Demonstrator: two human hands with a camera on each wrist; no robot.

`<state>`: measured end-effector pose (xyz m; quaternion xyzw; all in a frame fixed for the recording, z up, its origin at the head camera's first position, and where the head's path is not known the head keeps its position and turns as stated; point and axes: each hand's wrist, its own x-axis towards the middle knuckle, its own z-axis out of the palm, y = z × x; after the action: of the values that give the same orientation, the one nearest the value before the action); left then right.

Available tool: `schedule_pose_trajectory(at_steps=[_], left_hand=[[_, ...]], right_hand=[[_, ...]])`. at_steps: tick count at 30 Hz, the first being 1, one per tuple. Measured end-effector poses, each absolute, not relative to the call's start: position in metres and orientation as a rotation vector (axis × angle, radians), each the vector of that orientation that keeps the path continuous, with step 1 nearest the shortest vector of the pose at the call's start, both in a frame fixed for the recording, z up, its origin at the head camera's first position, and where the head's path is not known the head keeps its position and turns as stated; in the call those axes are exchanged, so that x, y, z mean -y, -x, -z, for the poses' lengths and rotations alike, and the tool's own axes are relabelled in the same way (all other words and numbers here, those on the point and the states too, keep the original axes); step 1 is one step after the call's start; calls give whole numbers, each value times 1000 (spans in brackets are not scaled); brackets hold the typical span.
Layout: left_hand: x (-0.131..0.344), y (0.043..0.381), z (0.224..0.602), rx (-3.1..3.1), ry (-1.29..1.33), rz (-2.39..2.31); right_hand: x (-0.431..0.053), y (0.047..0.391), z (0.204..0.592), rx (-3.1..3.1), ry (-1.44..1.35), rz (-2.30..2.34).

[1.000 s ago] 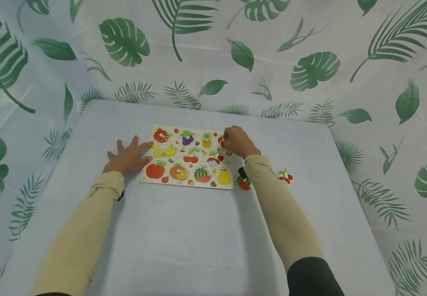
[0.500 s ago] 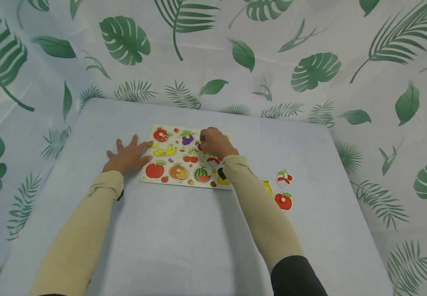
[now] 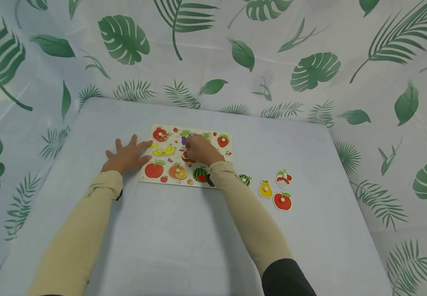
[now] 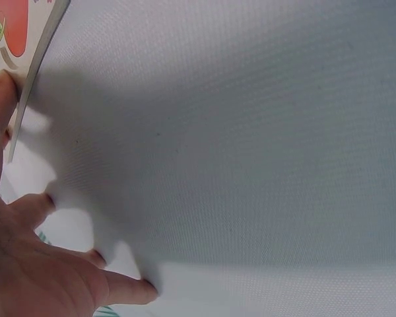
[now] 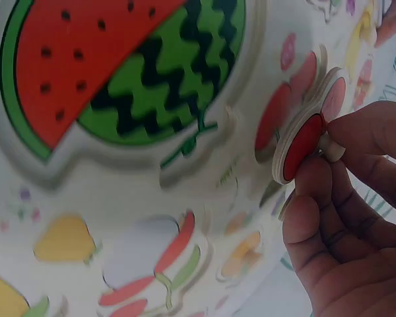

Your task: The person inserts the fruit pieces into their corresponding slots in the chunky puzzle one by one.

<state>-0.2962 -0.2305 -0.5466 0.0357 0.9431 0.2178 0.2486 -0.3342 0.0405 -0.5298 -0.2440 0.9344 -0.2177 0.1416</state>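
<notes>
My right hand (image 3: 203, 149) is over the middle of a wooden fruit puzzle board (image 3: 143, 180). In the right wrist view its thumb and fingers pinch the knob of a cherry puzzle piece (image 5: 303, 146). That piece is tilted just above a matching cherry picture on the board. My left hand (image 3: 126, 155) has its fingers spread at the board's left edge; in the left wrist view the thumb rests on the board and the other fingers touch the cloth. The right hand and forearm hide part of the board.
Right of the board lie loose pieces: a watermelon piece (image 3: 245, 179) partly behind the sleeve, a pear piece (image 3: 266, 190), a red apple-like piece (image 3: 282, 202) and a red-and-green piece (image 3: 284, 179). A white cloth (image 3: 169, 234) covers the table; a leaf-patterned sheet (image 3: 198, 49) hangs behind.
My right hand has moved left from the board's right edge to its middle, carrying the cherry piece. The strawberry and the loose pieces have come into view. My left hand stays put.
</notes>
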Motion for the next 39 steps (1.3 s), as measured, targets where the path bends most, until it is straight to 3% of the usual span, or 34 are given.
schedule_pose_trajectory(at_steps=[39], left_hand=[[229, 299, 548, -2564, -92, -578]], right_hand=[[-37, 325, 541, -2720, 638, 561]])
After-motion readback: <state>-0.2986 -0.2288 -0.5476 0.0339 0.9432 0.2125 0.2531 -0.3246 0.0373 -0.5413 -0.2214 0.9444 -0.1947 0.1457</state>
